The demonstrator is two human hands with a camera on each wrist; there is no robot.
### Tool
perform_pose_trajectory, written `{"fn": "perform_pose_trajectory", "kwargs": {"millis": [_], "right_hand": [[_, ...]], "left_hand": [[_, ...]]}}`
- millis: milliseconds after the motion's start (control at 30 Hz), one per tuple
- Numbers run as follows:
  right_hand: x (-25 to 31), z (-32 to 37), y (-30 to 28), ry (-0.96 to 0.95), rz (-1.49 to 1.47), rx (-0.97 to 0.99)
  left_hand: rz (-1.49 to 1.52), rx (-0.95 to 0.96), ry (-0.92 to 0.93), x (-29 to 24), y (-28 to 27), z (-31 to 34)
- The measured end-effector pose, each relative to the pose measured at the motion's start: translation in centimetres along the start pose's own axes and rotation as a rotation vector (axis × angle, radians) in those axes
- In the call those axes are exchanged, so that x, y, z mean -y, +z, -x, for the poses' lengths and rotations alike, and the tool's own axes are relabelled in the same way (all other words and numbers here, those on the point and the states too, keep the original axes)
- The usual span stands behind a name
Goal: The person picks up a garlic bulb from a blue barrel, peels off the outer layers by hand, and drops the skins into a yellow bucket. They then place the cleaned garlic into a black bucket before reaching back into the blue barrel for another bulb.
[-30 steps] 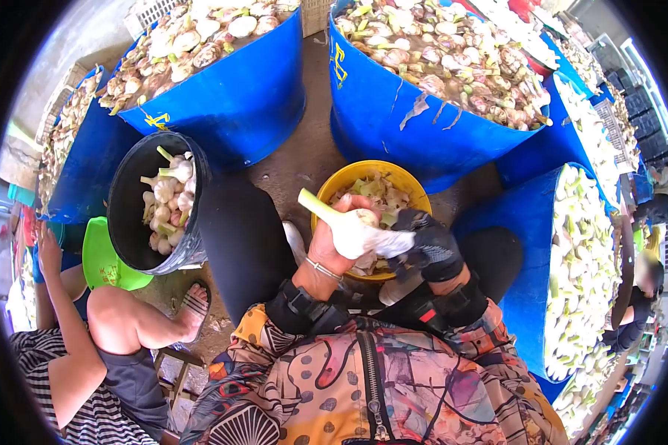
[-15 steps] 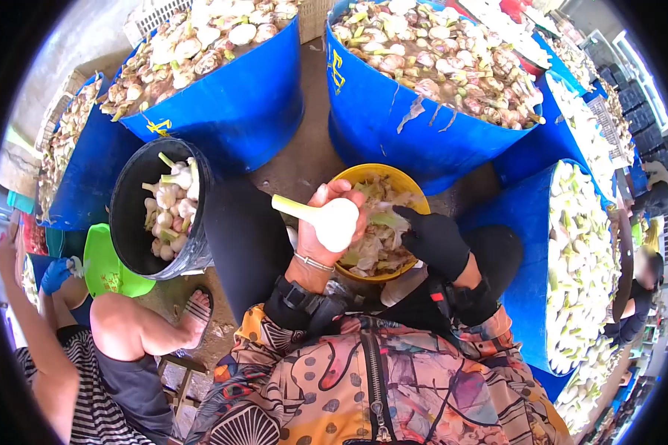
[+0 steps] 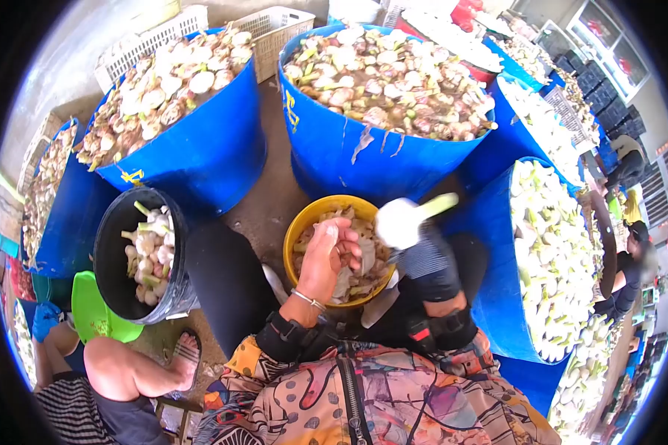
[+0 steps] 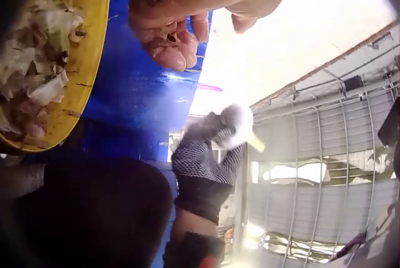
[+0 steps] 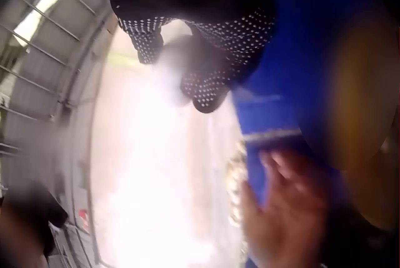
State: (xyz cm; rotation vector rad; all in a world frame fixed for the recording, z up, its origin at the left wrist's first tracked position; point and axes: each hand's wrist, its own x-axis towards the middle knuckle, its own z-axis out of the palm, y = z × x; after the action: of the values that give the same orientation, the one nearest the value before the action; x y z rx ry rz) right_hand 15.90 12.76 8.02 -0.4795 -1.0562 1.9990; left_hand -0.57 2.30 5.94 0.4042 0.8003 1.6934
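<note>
A white garlic bulb (image 3: pixel 398 223) with a pale green stem pointing right is held by the gloved right hand (image 3: pixel 427 268); in the right wrist view the dotted glove's fingers curl round the blurred bulb (image 5: pixel 176 71). The bare left hand (image 3: pixel 326 259) hovers over the yellow bucket (image 3: pixel 293 276) of peeled skins, its fingers loosely bent with no bulb in them. In the left wrist view the left hand (image 4: pixel 187 15) is apart from the right hand (image 4: pixel 206 158), which grips the bulb (image 4: pixel 237 125).
Left of the legs stands a black bucket (image 3: pixel 110 278) holding garlic bulbs. Large blue tubs (image 3: pixel 223 152) full of garlic stand in front and at the right (image 3: pixel 490 297). A seated person's knee (image 3: pixel 115 363) and a green basin (image 3: pixel 89 304) are at the left.
The bulb has passed from the left hand to the right hand and moved right, its stem now pointing right. The left hand has let go. The head view has shifted.
</note>
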Motion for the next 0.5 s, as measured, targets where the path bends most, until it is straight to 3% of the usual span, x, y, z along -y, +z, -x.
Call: {"fn": "perform_pose_trajectory", "kwargs": {"millis": [33,100,167,233,267,333,500], "right_hand": [[2.2,-0.5,-1.1,-0.186,0.093,-0.104],[7.5,-1.0,-2.9,-0.478,0.096,-0.110],[11.7,-0.1,-3.9,-0.498,-0.353,-0.019],[12.2,-2.3,-5.9,-0.464,-0.075,0.028],[12.4,-3.1,-6.0,-0.399,0.096,-0.039],[12.5,-5.3,-1.9,-0.256,0.435,-0.174],[12.3,-18.8,0.3,-0.251,1.349,0.158]], "left_hand": [[-0.001,0.001,-0.031,0.0,0.0,-0.2],[0.036,-0.051,-0.078,1.1,-1.9,-1.0],[0.069,-0.105,-0.128,1.8,-2.4,-1.5],[0.095,-0.163,-0.176,1.9,-2.5,-1.9],[0.088,-0.146,-0.178,2.0,-2.4,-2.0],[0.064,-0.129,-0.179,2.1,-2.4,-2.2],[-0.006,-0.163,-0.194,2.8,-3.0,-2.8]]}}
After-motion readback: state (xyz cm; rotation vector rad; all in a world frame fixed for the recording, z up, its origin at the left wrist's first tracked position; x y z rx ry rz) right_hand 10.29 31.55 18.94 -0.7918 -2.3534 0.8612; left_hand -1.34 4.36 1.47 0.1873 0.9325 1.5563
